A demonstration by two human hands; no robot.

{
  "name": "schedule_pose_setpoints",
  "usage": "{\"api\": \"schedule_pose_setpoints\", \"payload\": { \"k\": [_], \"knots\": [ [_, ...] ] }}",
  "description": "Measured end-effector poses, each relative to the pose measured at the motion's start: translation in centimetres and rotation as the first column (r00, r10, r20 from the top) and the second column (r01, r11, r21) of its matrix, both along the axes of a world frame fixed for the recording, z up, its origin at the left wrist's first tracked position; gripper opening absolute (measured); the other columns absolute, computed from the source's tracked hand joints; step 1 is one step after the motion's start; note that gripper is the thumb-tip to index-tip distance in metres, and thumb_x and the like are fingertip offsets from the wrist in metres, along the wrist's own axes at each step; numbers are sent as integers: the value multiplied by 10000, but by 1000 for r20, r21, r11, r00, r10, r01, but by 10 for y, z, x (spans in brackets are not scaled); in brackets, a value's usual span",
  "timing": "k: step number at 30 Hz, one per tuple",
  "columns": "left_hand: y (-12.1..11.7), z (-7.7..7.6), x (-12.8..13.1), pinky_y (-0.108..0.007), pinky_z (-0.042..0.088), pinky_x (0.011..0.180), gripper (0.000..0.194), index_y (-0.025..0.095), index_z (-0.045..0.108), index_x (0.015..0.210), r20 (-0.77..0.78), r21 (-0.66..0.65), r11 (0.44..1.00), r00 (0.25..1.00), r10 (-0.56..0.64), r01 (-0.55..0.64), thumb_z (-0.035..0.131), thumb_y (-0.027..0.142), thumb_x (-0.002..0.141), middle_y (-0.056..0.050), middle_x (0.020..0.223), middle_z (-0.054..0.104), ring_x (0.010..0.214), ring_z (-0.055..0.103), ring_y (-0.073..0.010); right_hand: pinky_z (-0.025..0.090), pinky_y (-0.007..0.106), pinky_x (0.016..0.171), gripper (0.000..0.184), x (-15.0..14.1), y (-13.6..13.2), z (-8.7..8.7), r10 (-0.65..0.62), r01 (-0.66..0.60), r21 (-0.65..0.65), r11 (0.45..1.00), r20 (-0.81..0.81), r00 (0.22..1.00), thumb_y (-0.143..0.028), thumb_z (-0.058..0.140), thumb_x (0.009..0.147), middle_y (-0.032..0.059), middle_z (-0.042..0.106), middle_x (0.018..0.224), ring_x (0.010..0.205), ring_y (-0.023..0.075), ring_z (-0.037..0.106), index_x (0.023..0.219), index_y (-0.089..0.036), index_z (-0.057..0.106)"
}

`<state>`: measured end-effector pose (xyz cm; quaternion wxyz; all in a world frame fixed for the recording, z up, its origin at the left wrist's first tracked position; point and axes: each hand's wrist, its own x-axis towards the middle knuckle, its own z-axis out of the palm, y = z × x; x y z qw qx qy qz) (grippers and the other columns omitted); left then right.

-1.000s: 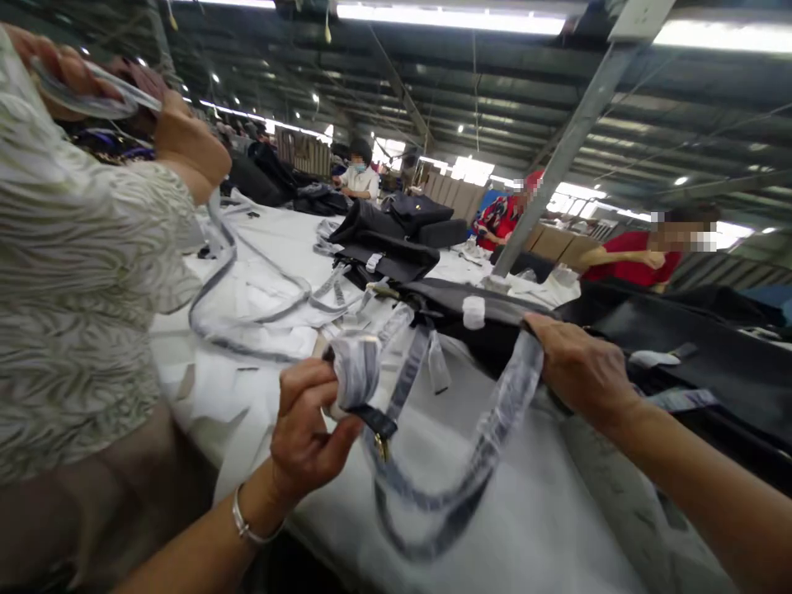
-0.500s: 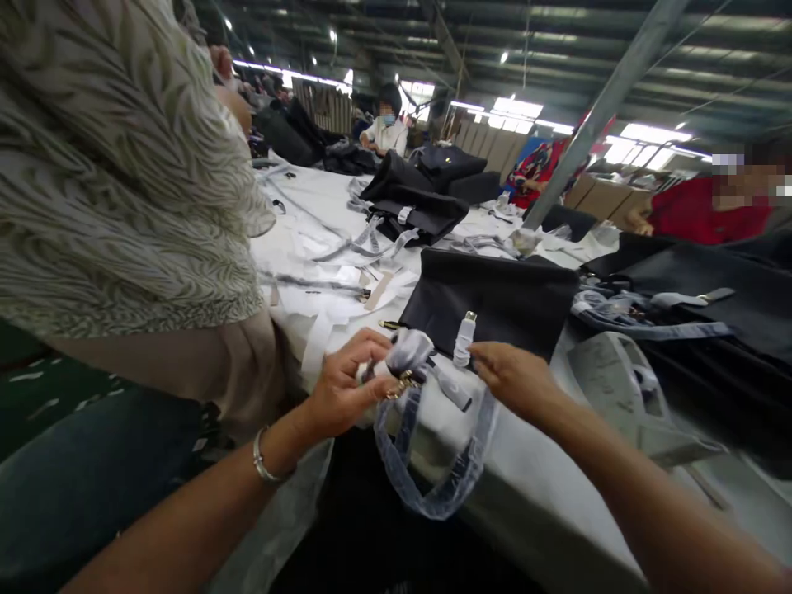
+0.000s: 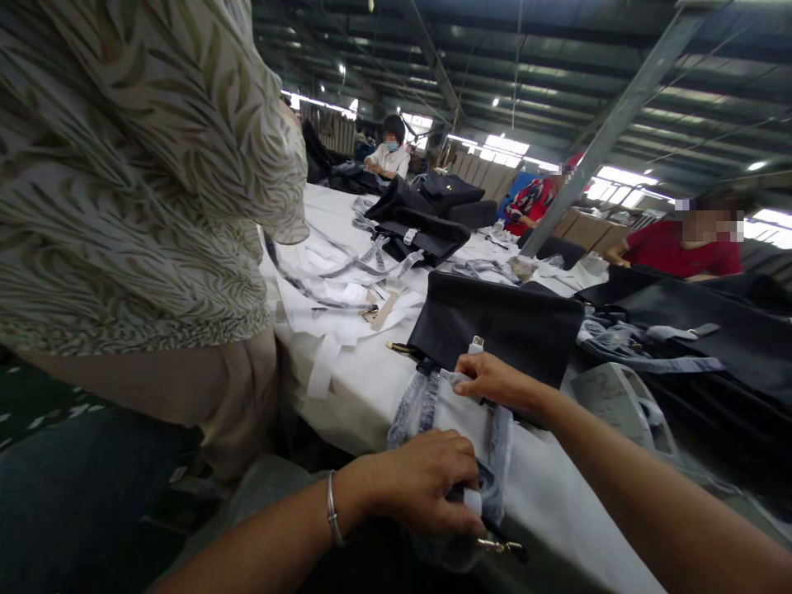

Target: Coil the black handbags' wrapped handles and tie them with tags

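Note:
A black handbag (image 3: 495, 326) lies on the white table (image 3: 365, 379) in front of me. Its strap (image 3: 421, 404), wrapped in clear plastic film, hangs over the table's near edge. My left hand (image 3: 426, 483), with a bracelet at the wrist, is closed round the low end of the wrapped strap, where a gold clasp (image 3: 495, 544) sticks out. My right hand (image 3: 492, 381) pinches the film wrapping at the bag's front edge, beside a small metal fitting (image 3: 476, 341).
A person in a patterned top (image 3: 136, 181) stands close on my left. White paper strips (image 3: 337, 289) and loose wrapped straps litter the table. More black bags (image 3: 426, 219) lie further back and at the right (image 3: 699, 330). Other workers sit at the far side.
My left hand has dropped from table height down over the near edge, pulling the wrapped strap's end with it. My right hand has moved slightly toward the bag's front edge.

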<state>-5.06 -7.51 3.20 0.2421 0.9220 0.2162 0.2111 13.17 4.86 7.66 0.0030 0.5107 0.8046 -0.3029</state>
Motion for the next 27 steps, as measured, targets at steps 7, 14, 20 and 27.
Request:
{"api": "schedule_pose_setpoints", "payload": {
  "k": [7,14,20,27],
  "knots": [
    [13,31,17,-331,441,787,283,145,583,904,-91,237,969,991,100,-76,618,420,845,-67,949,584,891,543,-217,423,266,752,262,-17,91,49,43,-229,393,891,430,902,-222,607,763,22,670,1034,937,209,578,995,-273,718],
    [59,-1,43,-425,426,833,119,116,615,878,-188,358,911,939,287,-207,533,188,831,-99,932,584,923,524,-251,348,392,1034,701,-2,101,-10,24,-305,468,829,515,857,-29,494,709,59,483,1422,1237,252,450,1378,-237,481],
    [34,-5,15,-467,282,1088,349,140,545,1172,68,311,913,964,257,-265,564,272,849,-107,1222,565,1210,435,-278,383,329,1041,431,-2,55,-4,133,-165,614,772,97,986,-87,489,798,50,618,1244,1152,189,514,1188,-203,631],
    [-20,-41,-53,-265,439,642,219,162,592,810,276,-569,535,468,840,-624,558,365,883,-20,728,602,686,554,-149,456,347,904,445,-46,0,7,588,-622,386,682,217,779,-103,530,822,57,617,1251,1054,212,545,1241,-231,605]
  ]
}}
